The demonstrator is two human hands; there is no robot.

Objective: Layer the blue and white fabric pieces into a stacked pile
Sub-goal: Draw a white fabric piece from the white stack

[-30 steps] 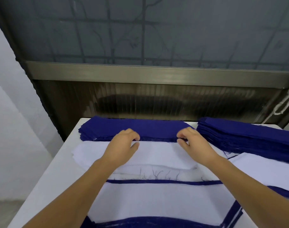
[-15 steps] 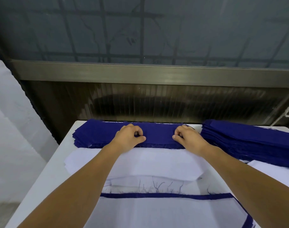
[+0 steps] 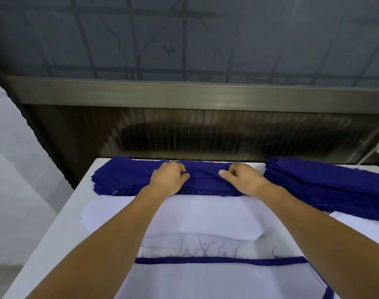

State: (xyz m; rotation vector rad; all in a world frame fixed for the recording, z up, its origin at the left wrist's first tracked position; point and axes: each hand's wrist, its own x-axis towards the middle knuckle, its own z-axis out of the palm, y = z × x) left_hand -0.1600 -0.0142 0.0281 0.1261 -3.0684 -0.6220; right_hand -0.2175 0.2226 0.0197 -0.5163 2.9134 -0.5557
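Blue fabric stack (image 3: 128, 180), far left corner of table (image 3: 61, 223): top piece pinched by left hand (image 3: 169, 178) and right hand (image 3: 241, 180), fingers curled.

deep blue fabric stacks (image 3: 123, 180), plain white pieces (image 3: 205, 216), a white piece with a blue stripe (image 3: 216, 261), white bench (image 3: 61, 229).
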